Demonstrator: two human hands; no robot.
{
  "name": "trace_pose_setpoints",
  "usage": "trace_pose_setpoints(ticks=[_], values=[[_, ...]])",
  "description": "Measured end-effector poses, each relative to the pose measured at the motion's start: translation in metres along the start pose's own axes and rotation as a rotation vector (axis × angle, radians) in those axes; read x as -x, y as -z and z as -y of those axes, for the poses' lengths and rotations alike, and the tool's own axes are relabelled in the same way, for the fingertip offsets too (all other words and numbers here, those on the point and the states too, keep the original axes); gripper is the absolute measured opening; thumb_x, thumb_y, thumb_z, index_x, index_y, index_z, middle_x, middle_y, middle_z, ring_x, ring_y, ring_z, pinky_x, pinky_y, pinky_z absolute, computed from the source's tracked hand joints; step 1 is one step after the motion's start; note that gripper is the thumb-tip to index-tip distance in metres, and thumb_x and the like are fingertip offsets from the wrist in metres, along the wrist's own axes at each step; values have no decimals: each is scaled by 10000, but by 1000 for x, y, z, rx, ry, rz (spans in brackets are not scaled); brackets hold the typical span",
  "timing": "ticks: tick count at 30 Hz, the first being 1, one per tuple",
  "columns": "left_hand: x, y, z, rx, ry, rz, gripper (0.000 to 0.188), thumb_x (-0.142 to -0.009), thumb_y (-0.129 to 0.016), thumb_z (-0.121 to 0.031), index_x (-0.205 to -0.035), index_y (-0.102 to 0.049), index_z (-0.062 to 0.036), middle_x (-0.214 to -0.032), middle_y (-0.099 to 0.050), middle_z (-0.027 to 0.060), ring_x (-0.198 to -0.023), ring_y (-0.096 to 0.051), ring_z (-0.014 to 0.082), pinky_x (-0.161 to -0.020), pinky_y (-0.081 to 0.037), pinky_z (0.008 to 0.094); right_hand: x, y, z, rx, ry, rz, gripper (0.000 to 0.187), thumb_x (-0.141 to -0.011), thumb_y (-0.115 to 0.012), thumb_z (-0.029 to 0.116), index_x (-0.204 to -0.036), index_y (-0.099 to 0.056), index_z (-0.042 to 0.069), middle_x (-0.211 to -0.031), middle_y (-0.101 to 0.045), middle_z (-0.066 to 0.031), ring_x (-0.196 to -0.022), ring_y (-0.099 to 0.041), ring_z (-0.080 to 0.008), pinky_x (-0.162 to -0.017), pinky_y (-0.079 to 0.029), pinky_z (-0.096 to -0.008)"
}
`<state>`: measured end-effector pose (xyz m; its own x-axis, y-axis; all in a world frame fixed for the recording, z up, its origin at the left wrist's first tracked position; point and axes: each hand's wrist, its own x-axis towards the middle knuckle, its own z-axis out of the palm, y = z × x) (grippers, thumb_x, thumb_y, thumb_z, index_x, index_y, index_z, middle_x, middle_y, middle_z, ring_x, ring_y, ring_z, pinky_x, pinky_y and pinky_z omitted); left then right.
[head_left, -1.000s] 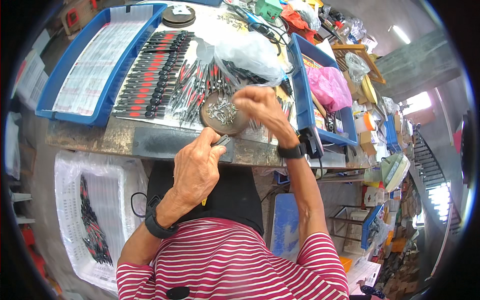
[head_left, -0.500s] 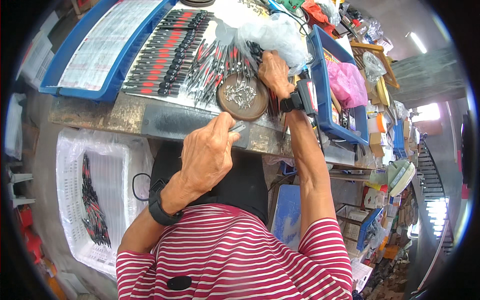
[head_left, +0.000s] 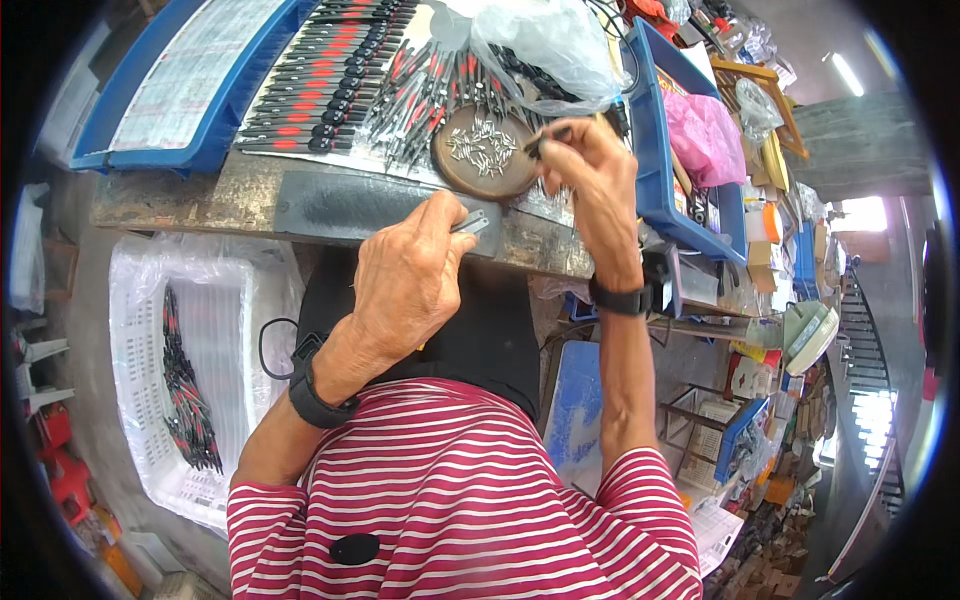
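My left hand [head_left: 408, 280] is closed on a small flat grey metal piece [head_left: 474, 222] with holes in it, just over the table's front edge. To the right of a round brown dish [head_left: 442, 172] my right hand [head_left: 603, 195] pinches a small dark part [head_left: 548, 140]; motion blur and the fingers hide its exact kind. Small silver metal bits [head_left: 484, 146] lie in the dish. Beyond it, slim black-and-red tools [head_left: 425, 105] lie loose in a fanned heap. A tidy column of similar tools [head_left: 325, 95] is on the left.
Paper sheets lie in a blue tray [head_left: 190, 160] at far left. A clear plastic bag [head_left: 555, 50] lies behind the dish. On the right stands a blue bin [head_left: 650, 160] holding a pink bag [head_left: 703, 140]. Below the worktable [head_left: 150, 205], a white crate [head_left: 140, 380] holds more tools.
My right hand has drawn back from under the plastic bag, toward me and to the right, bringing out a small dark part. My left hand keeps its metal piece, almost unmoved.
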<state>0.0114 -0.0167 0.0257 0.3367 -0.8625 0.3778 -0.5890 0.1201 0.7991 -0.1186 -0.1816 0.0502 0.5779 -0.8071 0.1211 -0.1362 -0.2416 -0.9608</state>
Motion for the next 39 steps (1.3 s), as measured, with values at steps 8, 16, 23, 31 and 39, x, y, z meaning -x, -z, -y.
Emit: trace_pose_setpoints(ticks=[8, 16, 23, 31, 39], values=[[7, -5, -8, 87, 42, 108, 166, -803, -600, -41, -932, -504, -3, -784, -611, 187, -678, -597, 381, -576, -446, 422, 70, -17, -11, -640, -104, 46, 194, -831, -640, 47, -997, -549, 2, -998, -624, -137, -761, -619, -137, -600, -498, -215], [11, -10, -8, 170, 76, 135, 170, -813, -590, -57, -947, -501, 0, -758, -601, 206, -687, -597, 389, -591, -449, 421, 78, -19, -25, -677, -65, 49, 200, -822, -663, 61, -973, -558, -17, -988, -638, -160, -766, -644, -156, -607, -516, -222], [13, -14, -5, 230, 113, 193, 172, -814, -593, -68, -941, -501, 3, -704, -593, 203, -685, -599, 387, -593, -446, 418, 88, -23, -28, -707, -105, 52, 228, -807, -687, 67, -980, -551, 5, -998, -624, -167, -768, -633, -163, -598, -509, -220], [23, -9, -4, 129, 101, 260, 143, -819, -581, -91, -882, -488, -4, -674, -572, 192, -637, -579, 380, -561, -417, 436, 102, -33, -32, -657, -96, 58, 221, -792, -698, 42, -957, -566, -22, -979, -635, -168, -771, -648, -164, -661, -542, -239], [32, -7, -4, -46, -31, 278, 102, -804, -582, -35, -874, -514, -2, -724, -569, 169, -665, -594, 354, -572, -442, 399, 115, -40, -38, -669, -77, 32, 210, -810, -686, 77, -925, -536, -15, -943, -623, -185, -772, -621, -165, -682, -521, -258]])
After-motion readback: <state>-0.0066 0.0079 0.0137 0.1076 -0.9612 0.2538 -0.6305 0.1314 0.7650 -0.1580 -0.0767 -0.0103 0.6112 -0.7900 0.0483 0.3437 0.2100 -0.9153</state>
